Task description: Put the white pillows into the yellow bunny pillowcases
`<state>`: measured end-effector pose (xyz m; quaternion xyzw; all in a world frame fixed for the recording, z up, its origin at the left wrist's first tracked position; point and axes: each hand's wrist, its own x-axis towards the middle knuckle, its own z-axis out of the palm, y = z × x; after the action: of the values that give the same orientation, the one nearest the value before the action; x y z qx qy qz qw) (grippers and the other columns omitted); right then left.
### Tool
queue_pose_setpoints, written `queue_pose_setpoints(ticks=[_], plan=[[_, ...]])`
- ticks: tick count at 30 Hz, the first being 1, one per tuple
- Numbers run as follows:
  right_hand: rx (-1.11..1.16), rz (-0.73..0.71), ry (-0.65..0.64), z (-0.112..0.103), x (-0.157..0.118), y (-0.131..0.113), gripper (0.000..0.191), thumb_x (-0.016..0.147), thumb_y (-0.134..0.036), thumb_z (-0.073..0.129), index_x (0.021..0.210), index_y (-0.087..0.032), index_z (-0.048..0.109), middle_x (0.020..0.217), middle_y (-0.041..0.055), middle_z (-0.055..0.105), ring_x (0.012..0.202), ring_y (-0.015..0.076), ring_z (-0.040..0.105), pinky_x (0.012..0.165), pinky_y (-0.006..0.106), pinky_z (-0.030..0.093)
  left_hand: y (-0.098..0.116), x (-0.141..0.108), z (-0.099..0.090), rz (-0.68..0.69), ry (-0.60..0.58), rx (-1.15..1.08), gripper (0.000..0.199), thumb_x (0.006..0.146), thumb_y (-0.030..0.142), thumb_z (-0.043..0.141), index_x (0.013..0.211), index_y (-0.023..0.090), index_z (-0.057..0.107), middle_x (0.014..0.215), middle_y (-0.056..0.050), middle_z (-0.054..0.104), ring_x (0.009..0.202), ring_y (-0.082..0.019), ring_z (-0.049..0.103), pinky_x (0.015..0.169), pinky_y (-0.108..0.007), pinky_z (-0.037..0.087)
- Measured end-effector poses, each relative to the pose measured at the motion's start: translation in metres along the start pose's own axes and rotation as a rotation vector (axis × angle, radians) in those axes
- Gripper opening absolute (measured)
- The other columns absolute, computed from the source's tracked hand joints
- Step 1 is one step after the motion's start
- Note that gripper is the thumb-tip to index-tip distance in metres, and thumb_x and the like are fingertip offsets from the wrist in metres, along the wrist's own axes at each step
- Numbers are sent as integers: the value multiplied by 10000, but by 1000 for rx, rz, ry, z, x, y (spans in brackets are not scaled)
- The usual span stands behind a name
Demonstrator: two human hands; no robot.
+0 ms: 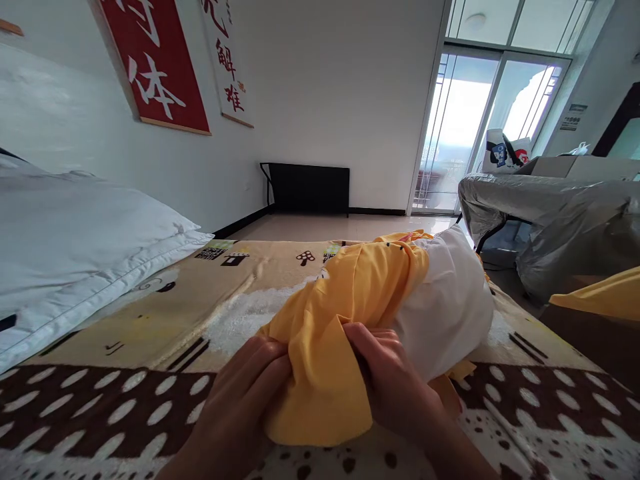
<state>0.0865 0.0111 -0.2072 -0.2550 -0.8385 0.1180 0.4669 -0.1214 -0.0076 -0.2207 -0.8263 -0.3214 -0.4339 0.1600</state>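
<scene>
A yellow fabric cover (pixel 320 373), likely a pillowcase, is bunched up in front of me in the head view. From its far right end bulges a white pillow (pixel 445 300), partly inside the yellow cloth. My left hand (pixel 250 380) is closed on the left edge of the cover, its fingertips hidden in the folds. On the other side my right hand (pixel 390 367) pinches the cover's edge between thumb and fingers, close to the white pillow. Both lie over a patterned blanket (pixel 185 313) in beige, brown and white.
White pillows (pixel 90 247) lie at the left of the bed. Beyond the right side stands furniture wrapped in plastic (pixel 550 200) with bags (pixel 505 153) on top. Yellow cloth (pixel 600 293) juts in at the right edge. A black panel (pixel 310 189) leans against the far wall.
</scene>
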Motion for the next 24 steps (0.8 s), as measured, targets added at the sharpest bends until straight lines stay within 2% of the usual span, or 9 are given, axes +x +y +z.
queue_pose_setpoints(ticks=[3, 6, 8, 9, 12, 16, 19, 22, 24], plan=[[-6, -20, 16, 2, -1, 3, 103, 912, -183, 427, 942, -186, 525, 692, -12, 604, 573, 88, 541, 532, 192, 385, 1, 1, 0, 20, 17, -42, 185, 831, 8, 448, 828, 181, 512, 778, -37, 541, 709, -129, 491, 621, -235, 454], [-58, -58, 185, 4, -1, 6, 122, 916, -179, 484, 1020, -198, 546, 716, -18, 653, 608, 85, 587, 588, 183, 415, 4, 3, 0, 41, 42, -78, 185, 833, 14, 437, 803, 187, 493, 723, -24, 514, 663, -125, 475, 592, -239, 446], [-91, -71, 300, 6, -2, 7, 104, 900, -180, 532, 999, -205, 553, 680, -34, 649, 574, 75, 573, 592, 179, 413, 8, 5, 0, 28, 56, -92, 203, 855, 30, 407, 763, 192, 486, 672, -10, 483, 618, -121, 460, 568, -243, 435], [-106, -73, 317, 6, -2, 8, 79, 897, -181, 539, 970, -206, 558, 659, -38, 639, 551, 71, 555, 579, 180, 407, 9, 6, 0, 25, 56, -103, 220, 870, 44, 394, 733, 194, 480, 647, -4, 468, 599, -120, 456, 554, -244, 427], [-144, -74, 229, 8, -3, 8, 67, 911, -193, 508, 885, -200, 569, 618, -34, 607, 514, 73, 506, 531, 195, 376, 14, 9, -3, 37, -4, -144, 237, 893, 96, 410, 691, 203, 475, 628, -4, 485, 609, -133, 495, 540, -255, 425], [-157, -62, 188, 9, -4, 7, 136, 933, -209, 466, 842, -196, 567, 593, -33, 582, 502, 73, 488, 512, 199, 358, 17, 9, -5, 35, -63, -176, 191, 930, 176, 420, 798, 216, 553, 708, -26, 574, 696, -157, 559, 592, -276, 476], [-161, -55, 211, 8, -3, 5, 113, 934, -220, 478, 864, -197, 563, 628, -24, 616, 531, 81, 539, 534, 194, 384, 17, 9, -5, -58, -10, -197, 253, 938, 180, 405, 730, 211, 545, 645, -14, 511, 639, -146, 526, 568, -278, 465], [-160, -69, 230, 7, -3, 4, 104, 930, -191, 472, 876, -199, 561, 657, -18, 638, 556, 87, 565, 566, 197, 402, 9, 9, -5, -158, 118, -227, 280, 901, 145, 442, 625, 195, 454, 615, -6, 460, 568, -127, 467, 502, -266, 423], [-175, -76, 203, 6, -4, 4, 132, 929, -168, 448, 864, -197, 559, 644, -16, 621, 551, 91, 549, 582, 205, 404, -3, 6, -6, -220, 201, -239, 254, 891, 166, 458, 640, 198, 438, 632, -8, 475, 568, -127, 476, 475, -254, 414]])
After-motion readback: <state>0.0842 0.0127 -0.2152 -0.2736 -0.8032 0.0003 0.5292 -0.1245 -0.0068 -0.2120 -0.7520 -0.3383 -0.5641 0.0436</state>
